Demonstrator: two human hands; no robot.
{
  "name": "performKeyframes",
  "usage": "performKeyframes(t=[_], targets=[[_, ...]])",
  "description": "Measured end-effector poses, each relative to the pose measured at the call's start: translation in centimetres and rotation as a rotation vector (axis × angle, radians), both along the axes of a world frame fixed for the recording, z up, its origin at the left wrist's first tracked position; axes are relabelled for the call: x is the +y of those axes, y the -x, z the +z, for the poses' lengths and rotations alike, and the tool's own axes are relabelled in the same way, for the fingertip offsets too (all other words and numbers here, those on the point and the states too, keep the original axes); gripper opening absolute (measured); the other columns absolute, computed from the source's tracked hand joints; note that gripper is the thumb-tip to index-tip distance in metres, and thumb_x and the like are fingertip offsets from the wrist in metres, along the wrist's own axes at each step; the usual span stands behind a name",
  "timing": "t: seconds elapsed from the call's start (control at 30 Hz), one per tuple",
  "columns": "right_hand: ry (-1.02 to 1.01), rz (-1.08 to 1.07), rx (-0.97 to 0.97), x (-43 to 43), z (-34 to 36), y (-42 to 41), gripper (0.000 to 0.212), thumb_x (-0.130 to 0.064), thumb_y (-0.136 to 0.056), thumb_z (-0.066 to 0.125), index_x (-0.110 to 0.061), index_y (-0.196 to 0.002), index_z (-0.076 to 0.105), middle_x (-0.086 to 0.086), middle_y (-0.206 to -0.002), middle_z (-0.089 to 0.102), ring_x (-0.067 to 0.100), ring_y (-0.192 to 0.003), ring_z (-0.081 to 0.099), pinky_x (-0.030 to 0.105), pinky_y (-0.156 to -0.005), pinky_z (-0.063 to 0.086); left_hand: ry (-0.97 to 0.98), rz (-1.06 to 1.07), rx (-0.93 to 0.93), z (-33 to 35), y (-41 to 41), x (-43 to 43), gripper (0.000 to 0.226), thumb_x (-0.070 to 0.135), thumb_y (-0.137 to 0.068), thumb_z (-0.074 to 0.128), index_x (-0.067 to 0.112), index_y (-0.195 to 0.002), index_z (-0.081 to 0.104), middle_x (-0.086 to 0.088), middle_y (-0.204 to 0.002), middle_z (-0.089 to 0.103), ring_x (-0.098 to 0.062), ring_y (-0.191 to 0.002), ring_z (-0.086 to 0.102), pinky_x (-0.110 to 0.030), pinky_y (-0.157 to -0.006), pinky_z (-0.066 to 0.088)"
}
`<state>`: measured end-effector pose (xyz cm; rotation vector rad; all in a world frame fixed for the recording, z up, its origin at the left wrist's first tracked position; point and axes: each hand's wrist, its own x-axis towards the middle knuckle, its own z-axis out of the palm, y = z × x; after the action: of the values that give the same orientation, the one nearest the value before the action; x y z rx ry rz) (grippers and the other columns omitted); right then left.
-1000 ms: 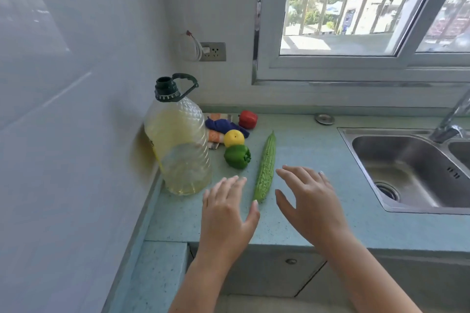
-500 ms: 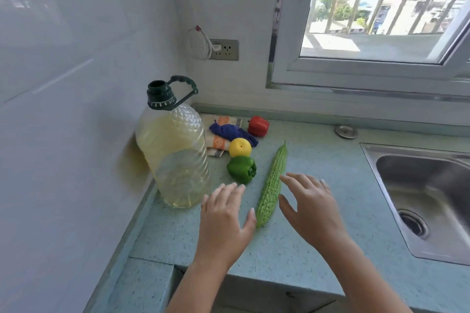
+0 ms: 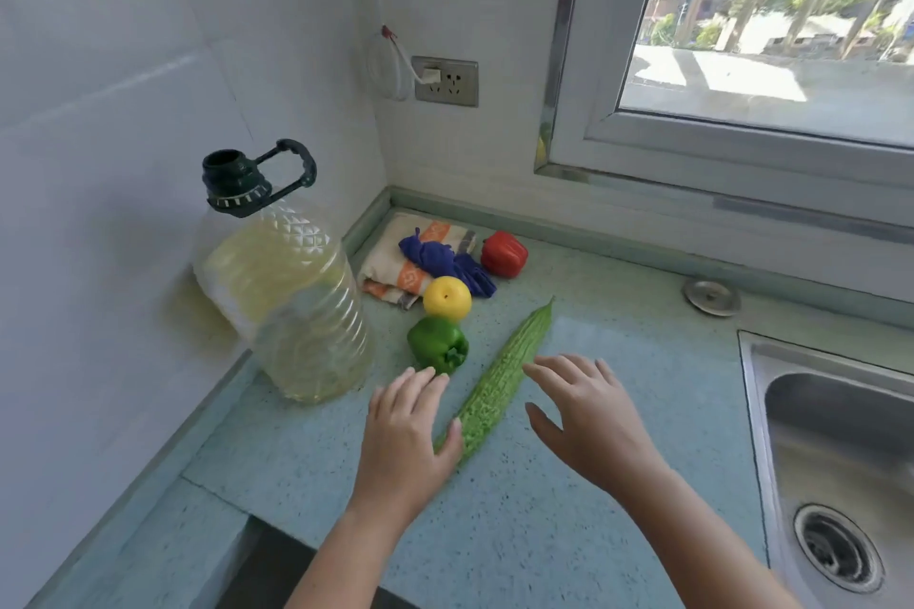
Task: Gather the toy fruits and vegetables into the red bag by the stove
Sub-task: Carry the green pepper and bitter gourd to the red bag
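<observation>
A long green bitter gourd point(image 3: 499, 378) lies diagonally on the pale green counter point(image 3: 618, 475). Left of it sit a green toy pepper point(image 3: 437, 344), a yellow toy fruit point(image 3: 446, 298) and, further back, a red toy pepper point(image 3: 503, 254). My left hand point(image 3: 408, 430) hovers open just left of the gourd's near end, its fingertips close to the green pepper. My right hand point(image 3: 588, 415) hovers open on the gourd's right side. Neither hand holds anything. No red bag or stove is in view.
A large oil bottle point(image 3: 287, 297) with a dark green cap stands by the left wall. A folded striped cloth point(image 3: 395, 270) with a blue rag point(image 3: 445, 260) lies in the corner. A steel sink point(image 3: 841, 450) is at the right, a round metal cap point(image 3: 711, 297) behind it.
The view has swung left and closer to the corner. Both hands have edged forward along the gourd; the left fingertips now nearly reach the green pepper.
</observation>
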<state>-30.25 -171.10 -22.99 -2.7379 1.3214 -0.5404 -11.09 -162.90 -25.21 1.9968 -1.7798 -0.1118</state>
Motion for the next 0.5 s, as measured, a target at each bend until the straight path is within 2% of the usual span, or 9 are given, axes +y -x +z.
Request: performKeyframes(t=[0.07, 0.17, 0.27, 0.4, 0.5], targets=[[-0.029, 0.035, 0.02, -1.1, -0.8, -0.1, 0.04, -0.026, -0.069, 0.078, -0.015, -0.105, 0.066, 0.001, -0.102, 0.069, 0.027, -0.095, 0.064, 0.056, -0.08, 0.051, -0.015, 0.021, 0.004, -0.7, -0.2, -0.5, 0.051, 0.04, -0.083, 0.04, 0.01, -0.119, 0.059, -0.008, -0.121, 0.061, -0.027, -0.116, 0.053, -0.043, -0.1, 0.026], [-0.061, 0.09, 0.052, -2.7, -2.0, -1.0, 0.043, -0.027, -0.067, 0.079, -0.015, -0.106, 0.066, 0.002, -0.102, 0.069, 0.027, -0.096, 0.064, 0.056, -0.079, 0.05, -0.03, 0.034, 0.018, -1.5, -1.2, -1.7, 0.052, 0.04, -0.083, 0.041, 0.009, -0.12, 0.059, -0.009, -0.122, 0.06, -0.027, -0.116, 0.051, -0.044, -0.098, 0.036], [-0.096, 0.131, 0.107, -4.3, -3.6, -1.9, 0.045, -0.031, -0.07, 0.077, -0.016, -0.111, 0.064, 0.002, -0.108, 0.067, 0.027, -0.101, 0.062, 0.054, -0.084, 0.048, -0.061, 0.002, 0.016, -2.4, -2.8, -3.4, 0.053, 0.041, -0.082, 0.042, 0.008, -0.12, 0.058, -0.01, -0.122, 0.059, -0.03, -0.115, 0.052, -0.044, -0.097, 0.038], [-0.236, 0.124, 0.158, -5.8, -5.0, -2.7, 0.05, -0.04, -0.084, 0.06, -0.021, -0.129, 0.05, -0.001, -0.133, 0.052, 0.025, -0.126, 0.042, 0.047, -0.103, 0.031, -0.125, -0.042, -0.027, -3.5, -5.1, -5.6, 0.055, 0.043, -0.079, 0.043, 0.008, -0.118, 0.06, -0.011, -0.12, 0.061, -0.032, -0.111, 0.056, -0.048, -0.091, 0.044], [-0.323, 0.116, 0.216, -6.5, -5.7, -3.3, 0.056, -0.043, -0.087, 0.055, -0.025, -0.137, 0.038, -0.004, -0.142, 0.04, 0.02, -0.135, 0.026, 0.045, -0.111, 0.018, -0.17, -0.055, -0.047, -4.6, -6.5, -7.2, 0.057, 0.045, -0.077, 0.043, 0.008, -0.117, 0.061, -0.011, -0.118, 0.063, -0.031, -0.109, 0.058, -0.049, -0.089, 0.047]])
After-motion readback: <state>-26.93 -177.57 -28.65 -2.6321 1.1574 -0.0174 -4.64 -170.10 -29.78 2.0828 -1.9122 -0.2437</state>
